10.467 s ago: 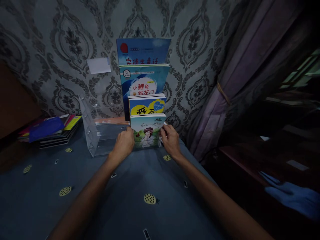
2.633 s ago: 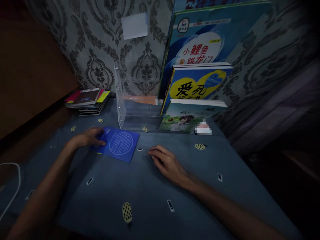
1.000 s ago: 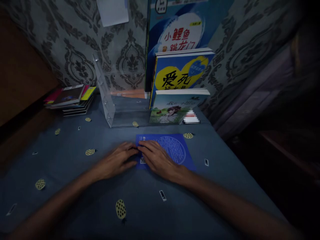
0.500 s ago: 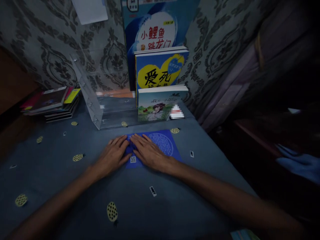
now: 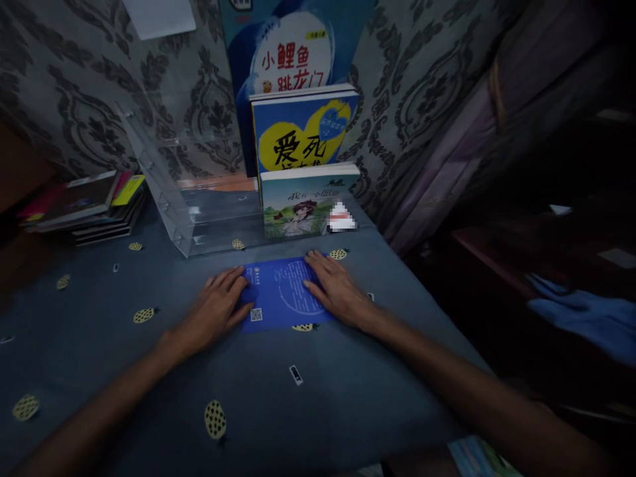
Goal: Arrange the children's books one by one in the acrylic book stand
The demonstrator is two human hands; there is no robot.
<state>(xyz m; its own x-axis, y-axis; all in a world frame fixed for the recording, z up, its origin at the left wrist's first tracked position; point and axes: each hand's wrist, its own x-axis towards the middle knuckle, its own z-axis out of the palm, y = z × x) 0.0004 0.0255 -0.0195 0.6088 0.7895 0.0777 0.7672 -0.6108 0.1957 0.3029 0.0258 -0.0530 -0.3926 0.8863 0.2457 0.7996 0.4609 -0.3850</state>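
A blue printed leaflet (image 5: 278,295) with a QR code and white text lies flat on the patterned tablecloth (image 5: 163,391). My left hand (image 5: 218,301) rests at its left edge, fingers stretched out, thumb beside the QR code. Across from it, my right hand (image 5: 340,291) lies flat over the leaflet's right edge, fingers extended. Both hands are open, and neither grips the sheet. Just behind the leaflet is a clear acrylic rack (image 5: 181,232) holding a green-covered book (image 5: 293,212), a blue and yellow book (image 5: 278,149) and a tall blue book (image 5: 293,46).
A stack of books and booklets (image 5: 94,205) sits at the back left. A small white piece (image 5: 342,218), partly pixelated, is at the rack's right end. Past the table's right edge lie a blue cloth (image 5: 581,318) and a curtain (image 5: 447,132).
My right hand has slid right across the leaflet, from near my left hand to the right edge, uncovering the print between them. My left hand stays at the left edge. The view shifted slightly.
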